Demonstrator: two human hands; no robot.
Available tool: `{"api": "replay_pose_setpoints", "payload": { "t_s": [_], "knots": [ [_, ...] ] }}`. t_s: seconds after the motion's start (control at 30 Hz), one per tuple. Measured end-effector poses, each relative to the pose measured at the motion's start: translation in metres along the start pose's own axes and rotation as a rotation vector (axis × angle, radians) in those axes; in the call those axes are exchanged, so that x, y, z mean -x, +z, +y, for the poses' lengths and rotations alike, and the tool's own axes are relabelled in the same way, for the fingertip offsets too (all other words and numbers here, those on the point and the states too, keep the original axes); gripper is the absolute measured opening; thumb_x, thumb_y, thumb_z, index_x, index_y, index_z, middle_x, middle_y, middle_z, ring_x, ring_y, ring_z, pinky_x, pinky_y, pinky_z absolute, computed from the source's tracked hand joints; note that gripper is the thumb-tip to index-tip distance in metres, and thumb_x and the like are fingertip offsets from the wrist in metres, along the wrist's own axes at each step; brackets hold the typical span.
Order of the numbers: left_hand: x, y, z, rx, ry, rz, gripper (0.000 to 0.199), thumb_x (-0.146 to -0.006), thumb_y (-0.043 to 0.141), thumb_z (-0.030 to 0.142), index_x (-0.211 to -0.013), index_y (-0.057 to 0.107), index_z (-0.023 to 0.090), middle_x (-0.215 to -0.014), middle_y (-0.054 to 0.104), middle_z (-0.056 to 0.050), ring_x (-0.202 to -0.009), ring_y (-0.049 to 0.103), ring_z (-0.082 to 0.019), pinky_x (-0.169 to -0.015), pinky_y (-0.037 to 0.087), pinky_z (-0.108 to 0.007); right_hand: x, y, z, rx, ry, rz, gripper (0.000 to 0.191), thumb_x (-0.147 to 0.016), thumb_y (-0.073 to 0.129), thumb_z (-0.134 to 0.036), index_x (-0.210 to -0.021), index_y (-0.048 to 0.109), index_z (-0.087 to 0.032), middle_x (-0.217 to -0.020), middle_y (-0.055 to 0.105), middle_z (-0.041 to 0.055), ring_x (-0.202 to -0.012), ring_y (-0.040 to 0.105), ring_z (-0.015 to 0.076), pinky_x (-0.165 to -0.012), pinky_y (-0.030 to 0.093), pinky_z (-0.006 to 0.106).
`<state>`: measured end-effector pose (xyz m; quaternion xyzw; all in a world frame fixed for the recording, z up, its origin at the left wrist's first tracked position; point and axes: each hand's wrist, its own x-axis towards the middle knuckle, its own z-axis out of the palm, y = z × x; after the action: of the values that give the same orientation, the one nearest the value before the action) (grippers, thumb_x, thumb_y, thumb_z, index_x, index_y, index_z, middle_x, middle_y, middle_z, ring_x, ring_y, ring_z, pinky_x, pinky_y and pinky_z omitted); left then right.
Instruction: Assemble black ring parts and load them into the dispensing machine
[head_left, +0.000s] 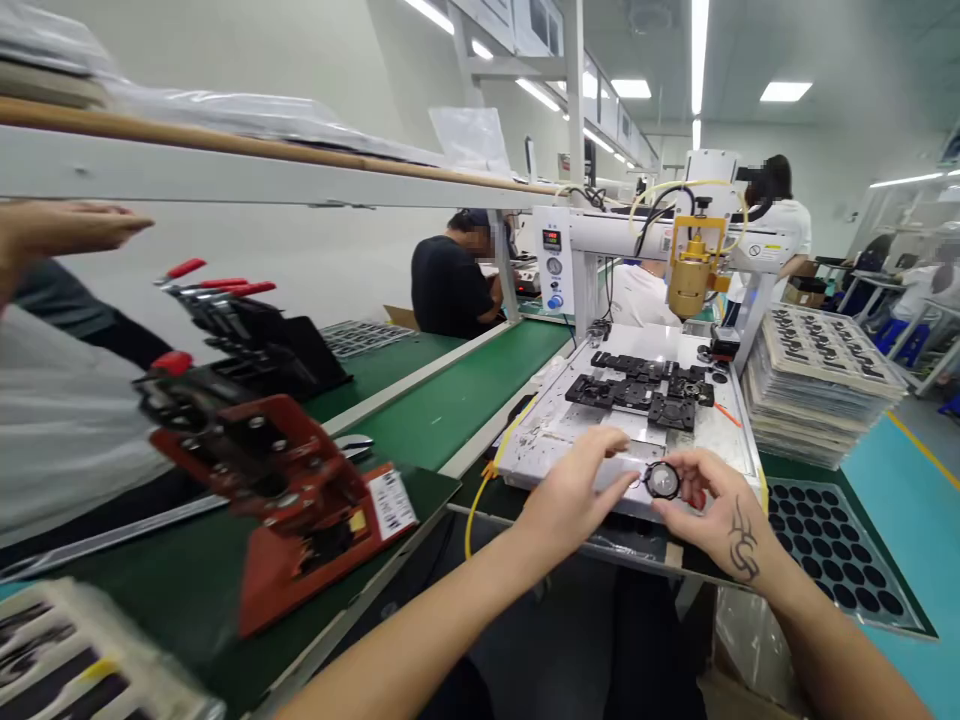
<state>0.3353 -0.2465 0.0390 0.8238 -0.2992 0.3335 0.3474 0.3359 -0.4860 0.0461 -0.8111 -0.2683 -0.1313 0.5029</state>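
Observation:
My right hand (709, 505) grips a small round black-rimmed part (663, 480) with a pale centre, held over the front edge of the white machine bed (551, 440). Just left of the part is my left hand (581, 490), its thumb and fingers apart, with a gap between them. Several black fixtures (637, 390) lie on the bed beyond my hands. Above them hangs the brass-coloured head (688, 285) of the white machine.
On the left stand a red clamp press (300, 500) and black clamps (262, 350). A green conveyor (465, 400) runs alongside. Stacked trays (817, 380) and a sheet of black discs (840, 550) are at right. Other people are nearby; one's hand (75, 226) shows at far left.

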Motion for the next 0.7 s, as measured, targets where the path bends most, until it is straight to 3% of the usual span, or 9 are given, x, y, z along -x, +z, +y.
{"api": "replay_pose_setpoints", "payload": {
  "t_s": [0.07, 0.17, 0.37, 0.47, 0.57, 0.7],
  "knots": [
    [-0.027, 0.01, -0.017, -0.039, -0.108, -0.056, 0.023, -0.101, 0.067, 0.021, -0.124, 0.061, 0.02, -0.117, 0.069, -0.01, -0.107, 0.07, -0.025, -0.097, 0.06, -0.041, 0.001, -0.022, 0.014, 0.084, 0.013, 0.12, 0.032, -0.084, 0.082, -0.033, -0.111, 0.073, -0.021, -0.078, 0.064, -0.0013, -0.066, 0.058, 0.0169, -0.062, 0.051, 0.03],
    [-0.081, 0.032, -0.042, -0.12, -0.144, -0.198, 0.018, -0.103, 0.063, 0.024, -0.119, 0.066, 0.017, -0.12, 0.068, -0.013, -0.115, 0.067, -0.029, -0.105, 0.055, -0.046, 0.003, -0.052, 0.029, 0.168, 0.043, 0.237, 0.034, -0.085, 0.082, -0.036, -0.113, 0.073, -0.02, -0.081, 0.064, 0.0, -0.068, 0.058, 0.0176, -0.063, 0.051, 0.031],
    [-0.182, 0.098, -0.069, -0.189, -0.172, -0.478, 0.033, -0.092, 0.08, 0.038, -0.115, 0.077, 0.013, -0.121, 0.071, -0.017, -0.121, 0.067, -0.034, -0.111, 0.052, -0.046, 0.013, -0.089, 0.028, 0.199, 0.123, 0.304, 0.038, -0.088, 0.079, -0.042, -0.118, 0.072, -0.019, -0.076, 0.063, -0.0007, -0.064, 0.056, 0.0174, -0.058, 0.049, 0.031],
    [-0.207, 0.118, -0.077, -0.231, -0.225, -0.663, 0.037, -0.09, 0.085, 0.042, -0.112, 0.077, 0.014, -0.119, 0.074, -0.014, -0.119, 0.069, -0.032, -0.107, 0.055, -0.048, 0.027, -0.101, 0.026, 0.207, 0.164, 0.347, 0.04, -0.089, 0.079, -0.047, -0.118, 0.073, -0.02, -0.074, 0.064, -0.001, -0.063, 0.057, 0.0182, -0.057, 0.049, 0.031],
    [-0.22, 0.124, -0.085, -0.244, -0.265, -0.84, 0.032, -0.099, 0.077, 0.042, -0.114, 0.074, 0.014, -0.119, 0.075, -0.009, -0.109, 0.072, -0.027, -0.098, 0.061, -0.047, 0.04, -0.114, 0.028, 0.214, 0.217, 0.383, 0.043, -0.09, 0.078, -0.051, -0.121, 0.073, -0.021, -0.08, 0.067, 0.0012, -0.067, 0.061, 0.0196, -0.058, 0.051, 0.032],
    [-0.233, 0.13, -0.089, -0.247, -0.308, -0.951, 0.031, -0.102, 0.073, 0.041, -0.118, 0.073, 0.014, -0.119, 0.075, -0.008, -0.105, 0.074, -0.025, -0.093, 0.063, -0.045, 0.033, -0.126, 0.036, 0.196, 0.254, 0.363, 0.046, -0.088, 0.08, -0.054, -0.12, 0.073, -0.022, -0.083, 0.07, 0.0028, -0.07, 0.063, 0.0209, -0.06, 0.053, 0.033]
  ]
}}
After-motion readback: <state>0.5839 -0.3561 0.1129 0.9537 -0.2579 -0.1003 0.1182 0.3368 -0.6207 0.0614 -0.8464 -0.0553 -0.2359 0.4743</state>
